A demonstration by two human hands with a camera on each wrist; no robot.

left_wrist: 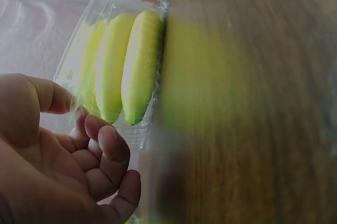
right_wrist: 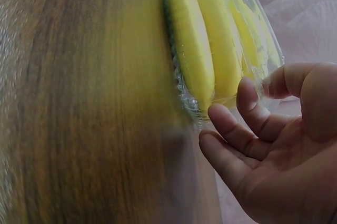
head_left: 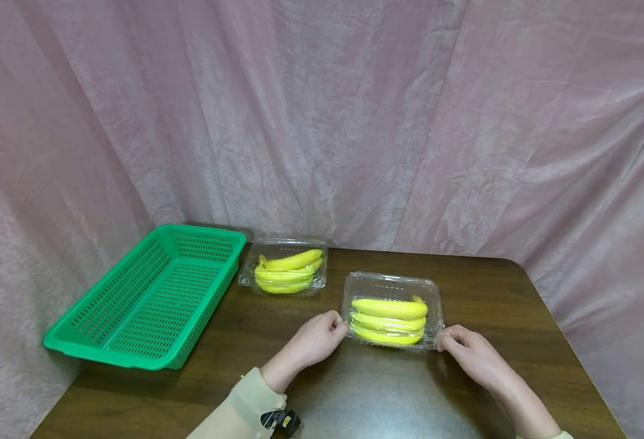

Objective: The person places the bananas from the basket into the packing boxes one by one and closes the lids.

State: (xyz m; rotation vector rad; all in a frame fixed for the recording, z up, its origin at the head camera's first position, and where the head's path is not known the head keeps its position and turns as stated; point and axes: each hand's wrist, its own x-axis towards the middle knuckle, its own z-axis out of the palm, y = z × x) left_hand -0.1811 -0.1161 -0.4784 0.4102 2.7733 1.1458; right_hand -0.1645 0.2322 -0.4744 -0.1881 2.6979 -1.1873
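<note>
A clear plastic container with several yellow bananas inside sits on the table, right of centre in the head view. At its near left corner, my left hand pinches the rim between thumb and index finger. My right hand pinches the near right corner in the same way. In the left wrist view the left hand's other fingers curl loosely beside the plastic. The right wrist view shows the right thumb against the container's edge. Clear plastic covers the bananas.
A second clear container holding bananas stands farther back, to the left. Beside it is a green perforated basket along the table's left side. A pink curtain hangs behind the brown wooden table.
</note>
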